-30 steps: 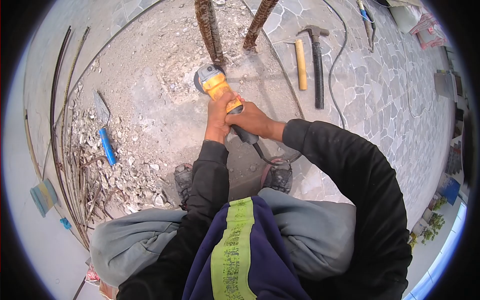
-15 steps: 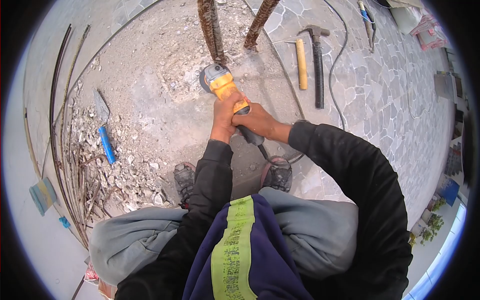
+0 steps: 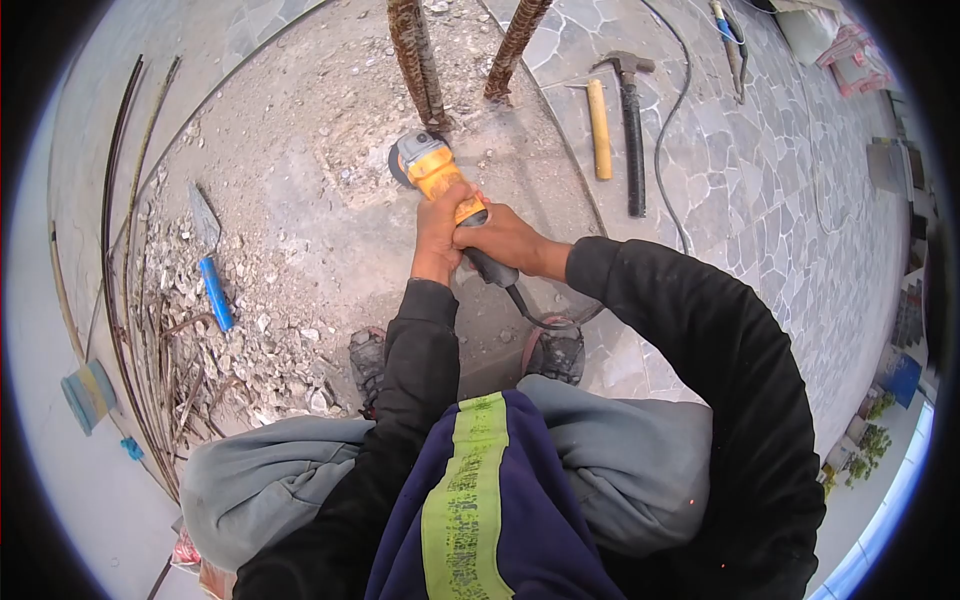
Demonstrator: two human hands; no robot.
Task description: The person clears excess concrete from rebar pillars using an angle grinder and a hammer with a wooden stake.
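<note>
A yellow angle grinder [image 3: 432,168] with a grey head and a dark disc is gripped in both hands, pointing away from me. My left hand [image 3: 440,225] is wrapped round the yellow body. Just behind it, my right hand [image 3: 510,240] closes round the rear of the body, near the black handle. The grinder's head is close to the foot of a rusty steel bar [image 3: 418,65] that rises from the broken concrete. A second rusty bar [image 3: 516,48] leans to its right. A black cord [image 3: 535,318] curves from the handle past my right shoe.
A hammer [image 3: 634,135] and a yellow-handled tool [image 3: 599,130] lie on the stone paving at right. At left are a blue-handled trowel [image 3: 207,260], concrete rubble [image 3: 255,345] and several long thin rods [image 3: 120,200]. Another cord [image 3: 672,120] runs across the paving.
Both hands and the grinder have shifted slightly to the left, its head drawing a little away from the bar's foot. Small orange sparks now show over my right leg.
</note>
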